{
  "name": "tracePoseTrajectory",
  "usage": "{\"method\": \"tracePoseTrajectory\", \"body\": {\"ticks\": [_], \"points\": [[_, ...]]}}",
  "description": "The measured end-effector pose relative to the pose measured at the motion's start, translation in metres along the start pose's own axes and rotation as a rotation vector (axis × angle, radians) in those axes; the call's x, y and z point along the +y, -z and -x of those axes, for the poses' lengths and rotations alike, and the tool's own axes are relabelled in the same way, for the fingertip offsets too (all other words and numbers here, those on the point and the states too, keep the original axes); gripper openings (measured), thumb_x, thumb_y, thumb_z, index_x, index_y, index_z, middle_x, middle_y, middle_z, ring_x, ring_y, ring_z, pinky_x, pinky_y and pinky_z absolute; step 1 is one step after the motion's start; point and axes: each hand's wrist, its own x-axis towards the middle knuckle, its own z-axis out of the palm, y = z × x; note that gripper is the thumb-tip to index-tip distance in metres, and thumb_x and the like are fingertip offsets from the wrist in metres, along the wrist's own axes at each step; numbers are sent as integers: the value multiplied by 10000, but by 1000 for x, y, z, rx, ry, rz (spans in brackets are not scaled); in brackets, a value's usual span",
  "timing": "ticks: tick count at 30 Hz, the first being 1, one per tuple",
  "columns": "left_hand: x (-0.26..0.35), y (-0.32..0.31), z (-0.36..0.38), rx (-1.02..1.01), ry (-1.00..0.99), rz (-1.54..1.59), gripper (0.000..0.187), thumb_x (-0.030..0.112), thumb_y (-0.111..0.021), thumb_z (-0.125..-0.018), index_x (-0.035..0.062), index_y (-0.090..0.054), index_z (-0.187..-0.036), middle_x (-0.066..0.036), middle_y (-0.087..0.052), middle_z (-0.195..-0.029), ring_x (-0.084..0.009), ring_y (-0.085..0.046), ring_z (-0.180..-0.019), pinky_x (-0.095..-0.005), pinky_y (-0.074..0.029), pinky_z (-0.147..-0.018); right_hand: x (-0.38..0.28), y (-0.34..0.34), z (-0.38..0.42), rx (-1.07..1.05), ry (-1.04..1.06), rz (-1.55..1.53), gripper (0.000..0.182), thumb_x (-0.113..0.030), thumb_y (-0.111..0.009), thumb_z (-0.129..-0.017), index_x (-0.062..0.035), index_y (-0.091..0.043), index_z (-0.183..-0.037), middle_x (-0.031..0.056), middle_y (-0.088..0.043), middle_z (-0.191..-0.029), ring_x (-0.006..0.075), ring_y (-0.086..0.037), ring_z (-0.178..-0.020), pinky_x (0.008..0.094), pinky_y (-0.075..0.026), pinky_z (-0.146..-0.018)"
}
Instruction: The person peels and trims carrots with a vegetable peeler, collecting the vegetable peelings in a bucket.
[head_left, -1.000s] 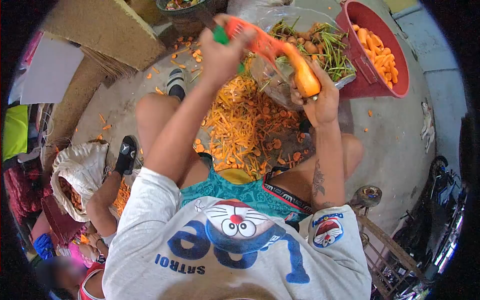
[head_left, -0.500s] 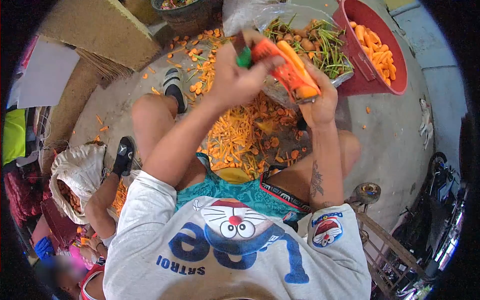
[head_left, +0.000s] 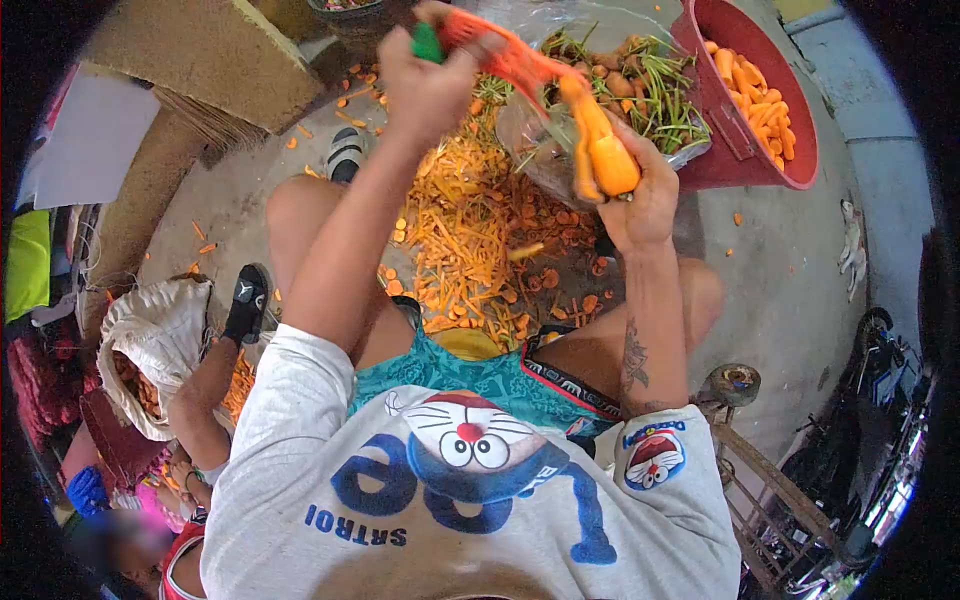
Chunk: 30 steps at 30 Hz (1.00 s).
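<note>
My left hand point(head_left: 428, 92) is closed around a long red-orange peeler point(head_left: 510, 58) with a green part point(head_left: 427, 43) showing near the fingers. Its far end meets or overlaps the carrot; motion blur hides the exact contact. Gripped in my right hand point(head_left: 648, 190) is a bright orange carrot point(head_left: 613, 165), thick end toward me. Below both hands, carrot peelings and cut slices point(head_left: 460, 240) cover the floor between my legs. Just beyond the carrot stands a clear plastic bag point(head_left: 540, 150) with unpeeled carrots and green stalks point(head_left: 665, 85).
A red tub point(head_left: 740, 165) at upper right holds peeled carrots point(head_left: 765, 115). A dark bucket point(head_left: 345, 15) stands at the back. On the left are a white sack point(head_left: 160, 320) and another person's leg point(head_left: 205, 400). A metal-framed cart point(head_left: 770, 460) and motorcycle point(head_left: 880, 400) are at right.
My left hand has moved up and left with the peeler, drawing it off the carrot's length toward its far end. The right hand stays nearly in place with the carrot.
</note>
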Motion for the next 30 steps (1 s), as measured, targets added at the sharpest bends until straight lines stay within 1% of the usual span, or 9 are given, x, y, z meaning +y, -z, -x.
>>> {"method": "tracePoseTrajectory", "body": {"ticks": [3,5,7,13,17,21,23,28,30], "points": [[4,5,-7,139,-20,11,186,107,-796,-882,46,-631,-940,30,-638,-742,-49,-548,-586,-217,-448,-537,-3,8,-7,-228,-63,-164,416,-279,-449,-1038,17,-577,-1302,83,-641,-884,151,-593,-720,290,-413,-535],[16,-15,13,56,-62,-34,182,93,-793,-880,40,-632,-949,31,-643,-747,-47,-542,-584,-215,-449,-541,0,7,-11,1,-27,-53,408,-263,-449,-1032,9,-574,-1311,90,-648,-896,158,-601,-709,281,-420,-535],[29,-34,31,-175,-419,-52,184,91,-793,-878,37,-635,-956,29,-658,-764,-47,-550,-597,-217,-454,-547,2,-16,-10,110,46,6,440,-278,-441,-1032,6,-541,-1353,92,-633,-907,151,-578,-708,268,-417,-540],[5,10,-15,112,-30,67,178,105,-791,-888,54,-628,-937,22,-671,-772,-34,-551,-608,-220,-445,-537,0,1,-5,-67,-24,22,470,-281,-435,-1027,16,-518,-1382,88,-631,-926,138,-571,-678,252,-415,-504],[17,-22,21,49,34,35,179,109,-784,-895,65,-614,-929,39,-637,-726,-37,-548,-595,-226,-446,-529,-2,3,-9,-23,-84,-66,456,-247,-482,-1003,60,-580,-1325,104,-678,-910,156,-602,-626,267,-420,-470],[5,-13,9,-121,-284,-58,177,129,-784,-899,67,-622,-932,47,-622,-715,-42,-543,-584,-233,-441,-522,-1,-6,1,-66,24,118,426,-266,-486,-1006,28,-596,-1294,86,-653,-855,149,-584,-601,258,-389,-456],[0,15,-16,136,-33,-79,169,138,-779,-904,70,-629,-940,51,-620,-720,-36,-535,-579,-233,-425,-507,-2,-12,0,-13,-9,163,475,-318,-484,-1010,19,-549,-1338,85,-635,-892,124,-540,-579,221,-354,-461],[11,4,-3,96,191,74,199,180,-817,-866,68,-656,-899,30,-640,-738,-60,-578,-640,-258,-462,-570,-1,-4,-10,-75,-101,50,523,-437,-437,-1064,0,-580,-1314,69,-632,-899,84,-504,-581,207,-342,-475],[8,-5,4,20,283,82,235,219,-844,-836,62,-673,-866,8,-668,-766,-88,-629,-711,-284,-517,-649,4,-17,-11,241,-15,266,616,-551,-379,-1074,-21,-608,-1291,21,-613,-849,57,-478,-594,204,-327,-481]]}}
